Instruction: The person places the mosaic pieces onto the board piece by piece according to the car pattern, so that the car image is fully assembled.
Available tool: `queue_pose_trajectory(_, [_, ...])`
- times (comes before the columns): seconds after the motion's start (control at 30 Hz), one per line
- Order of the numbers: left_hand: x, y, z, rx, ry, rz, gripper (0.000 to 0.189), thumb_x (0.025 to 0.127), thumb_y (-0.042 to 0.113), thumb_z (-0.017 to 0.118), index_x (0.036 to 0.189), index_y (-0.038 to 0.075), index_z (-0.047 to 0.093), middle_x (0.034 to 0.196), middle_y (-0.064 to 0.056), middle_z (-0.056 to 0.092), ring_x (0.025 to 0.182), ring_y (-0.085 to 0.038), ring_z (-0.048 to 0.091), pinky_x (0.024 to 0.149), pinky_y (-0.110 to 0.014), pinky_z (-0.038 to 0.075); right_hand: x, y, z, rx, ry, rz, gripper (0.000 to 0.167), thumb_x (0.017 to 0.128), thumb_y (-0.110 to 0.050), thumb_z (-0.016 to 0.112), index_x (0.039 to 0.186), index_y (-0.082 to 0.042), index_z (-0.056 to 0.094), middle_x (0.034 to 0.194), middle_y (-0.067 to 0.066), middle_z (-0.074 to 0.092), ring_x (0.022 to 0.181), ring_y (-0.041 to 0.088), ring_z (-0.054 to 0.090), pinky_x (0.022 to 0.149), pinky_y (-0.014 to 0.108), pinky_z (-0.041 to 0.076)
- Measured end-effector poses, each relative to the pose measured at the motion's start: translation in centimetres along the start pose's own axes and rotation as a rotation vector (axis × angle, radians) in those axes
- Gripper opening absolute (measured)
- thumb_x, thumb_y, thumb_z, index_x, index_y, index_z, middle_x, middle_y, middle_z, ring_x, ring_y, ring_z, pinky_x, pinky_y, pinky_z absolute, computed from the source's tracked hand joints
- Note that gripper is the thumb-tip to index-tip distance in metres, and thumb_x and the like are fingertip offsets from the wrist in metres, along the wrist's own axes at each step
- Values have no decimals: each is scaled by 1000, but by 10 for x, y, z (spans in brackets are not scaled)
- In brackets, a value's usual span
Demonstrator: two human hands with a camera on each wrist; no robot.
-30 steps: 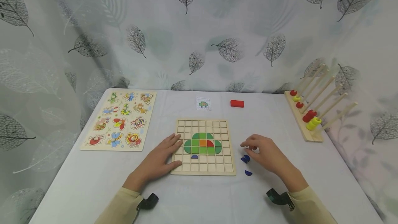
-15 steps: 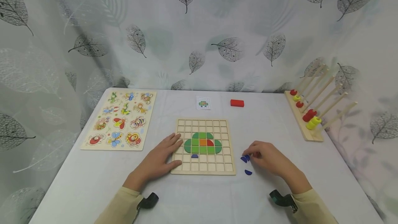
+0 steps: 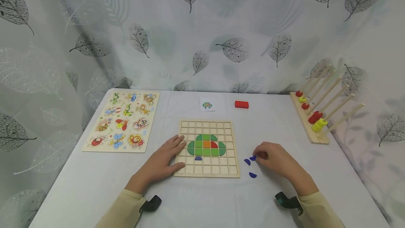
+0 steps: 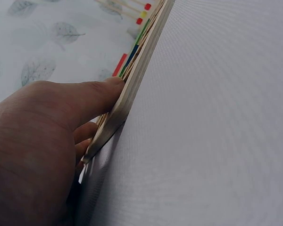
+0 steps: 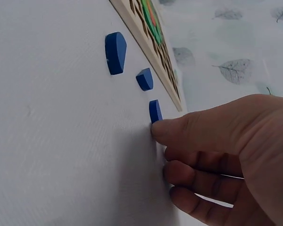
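Observation:
My left hand (image 3: 162,158) rests along the left side of a wooden grid board (image 3: 207,176), its fingers extended and the thumb at the edge. Green, orange and red pieces form a rounded shape on the grid, and one blue half-circle piece (image 3: 198,158) lies below them. To the right of the board, my right hand (image 3: 274,158) pinches the end of another blue half-circle piece (image 5: 154,111) at the tabletop; the thumb hides part of it. Two more blue half-circles lie close by, one near the board (image 3: 247,162) and one nearer me (image 3: 252,175).
A small pattern card (image 3: 207,105) and a red block (image 3: 242,105) lie behind the board. On the left is an insect puzzle board (image 3: 107,147). A wooden peg stand (image 3: 311,134) with red and yellow beads stands at the right.
My right hand has come down and toward me onto the blue half-circles. One of them has turned and separated from its neighbour. The left hand stays in place.

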State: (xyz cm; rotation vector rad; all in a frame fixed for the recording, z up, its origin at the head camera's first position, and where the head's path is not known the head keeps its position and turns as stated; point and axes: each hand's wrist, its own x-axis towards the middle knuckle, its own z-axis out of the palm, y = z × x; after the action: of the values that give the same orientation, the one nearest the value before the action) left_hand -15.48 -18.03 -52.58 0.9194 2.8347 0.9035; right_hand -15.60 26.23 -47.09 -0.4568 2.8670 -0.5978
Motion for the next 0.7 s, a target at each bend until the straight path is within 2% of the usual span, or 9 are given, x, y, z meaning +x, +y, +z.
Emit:
queue_pose_trajectory(0.27, [0, 0, 0, 2, 9, 16, 79, 101, 48, 73, 165, 10, 48, 176, -4, 32, 164, -29, 21, 128, -56, 29, 2, 2, 7, -9, 60, -51, 17, 89, -9, 90, 101, -18, 81, 92, -11, 67, 83, 11, 58, 78, 35, 58])
queue_pose_trajectory(0.7, [0, 0, 0, -6, 7, 11, 79, 101, 49, 72, 165, 10, 48, 176, -4, 32, 164, -29, 21, 127, -57, 29, 4, 1, 13, -18, 99, -53, 17, 89, -12, 91, 103, -16, 82, 93, -10, 68, 84, 11, 58, 78, 35, 58])
